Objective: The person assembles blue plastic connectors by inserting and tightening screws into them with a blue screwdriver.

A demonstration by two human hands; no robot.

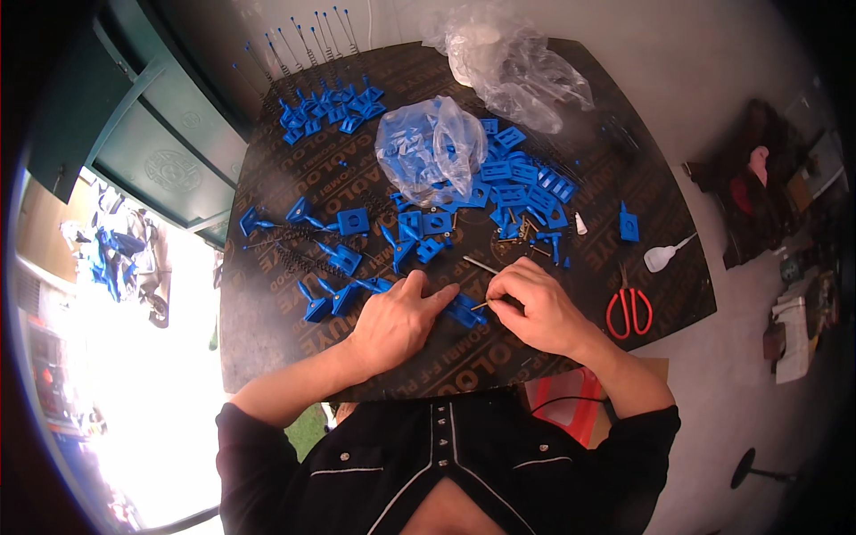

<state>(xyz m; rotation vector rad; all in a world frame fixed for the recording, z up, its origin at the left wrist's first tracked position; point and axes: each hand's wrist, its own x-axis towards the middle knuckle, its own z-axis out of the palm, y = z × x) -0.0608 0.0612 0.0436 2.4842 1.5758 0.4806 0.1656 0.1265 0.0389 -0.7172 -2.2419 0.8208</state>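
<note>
In the head view, the left hand (397,323) lay curled at the lower centre of the frame, its fingertips by a blue piece (465,311); whether it gripped that piece could not be told. The right hand (535,308), just right of centre, pinched a thin brass pin (481,307) that reached over the blue piece, and a slim rod (480,264) jutted from it. On the dark bench (571,357), red-handled scissors (629,312) lay at lower right, and a clear bag (430,152) stood at upper centre.
</note>
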